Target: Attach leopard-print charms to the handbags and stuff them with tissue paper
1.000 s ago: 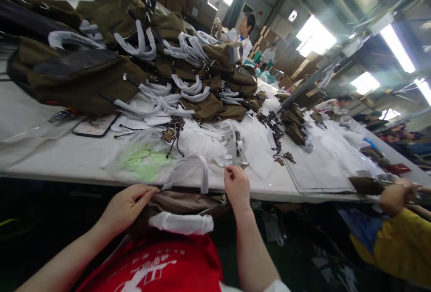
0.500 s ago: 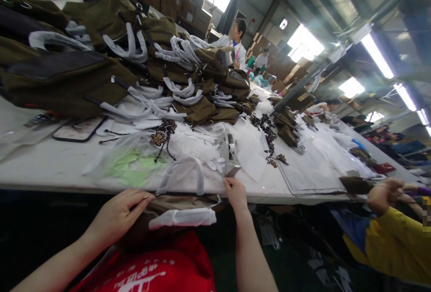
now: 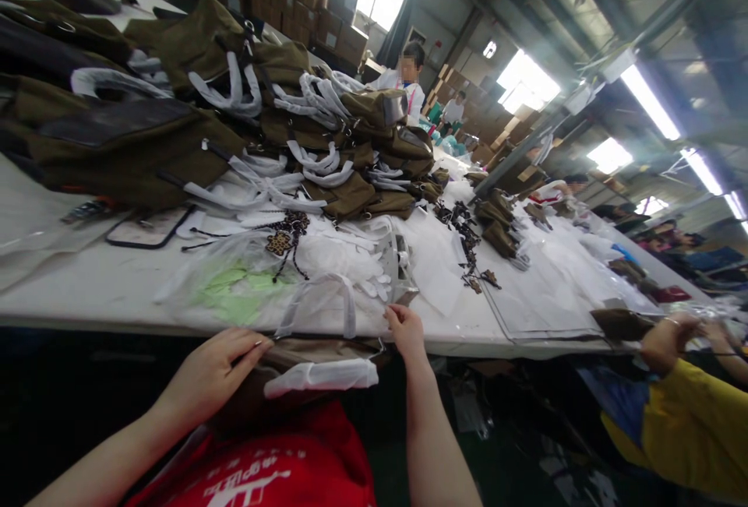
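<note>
A brown handbag rests against the table's front edge, close to my body. Its two handles are wrapped in white paper; one handle stands up against the table, the other hangs toward me. My left hand is closed on the bag's upper left edge, thumb along the rim. Just past the bag's right end, my right hand pinches with thumb and finger at the table edge; whatever is in that pinch is too small to make out. A thin pale line shows at the bag's right corner.
Olive bags with wrapped handles are heaped across the back left. Nearer lie a phone, green sheets in clear plastic, black cords with tags and a metal holder. At right, a co-worker's yellow sleeve reaches in.
The view has shifted slightly. Both hands keep nearly the same places at the bag, the right a touch further left. The co-worker's arm at right has moved a little.
</note>
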The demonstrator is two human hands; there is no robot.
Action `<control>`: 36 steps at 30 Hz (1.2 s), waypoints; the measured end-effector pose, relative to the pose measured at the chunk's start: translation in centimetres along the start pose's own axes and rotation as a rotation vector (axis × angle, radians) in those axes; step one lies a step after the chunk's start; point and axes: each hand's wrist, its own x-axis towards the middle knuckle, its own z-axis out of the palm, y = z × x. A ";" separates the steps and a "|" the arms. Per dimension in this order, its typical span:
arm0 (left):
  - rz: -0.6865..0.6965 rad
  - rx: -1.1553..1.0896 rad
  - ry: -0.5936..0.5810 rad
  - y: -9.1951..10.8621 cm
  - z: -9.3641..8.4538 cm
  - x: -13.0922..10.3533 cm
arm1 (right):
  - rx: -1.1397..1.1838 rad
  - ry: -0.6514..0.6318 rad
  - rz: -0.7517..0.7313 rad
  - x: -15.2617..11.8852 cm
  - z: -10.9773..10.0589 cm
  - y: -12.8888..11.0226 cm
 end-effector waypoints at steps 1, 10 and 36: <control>0.001 -0.002 0.002 0.1 -0.1 -0.1 | -0.012 0.009 0.018 0.0 0.0 -0.1; 0.014 -0.025 0.011 0.4 -0.2 -0.5 | -0.214 0.010 0.017 -0.6 -0.6 -0.1; 0.163 0.202 0.122 1.2 -0.1 -1.1 | 0.522 0.953 -0.345 -3.6 -7.8 -8.7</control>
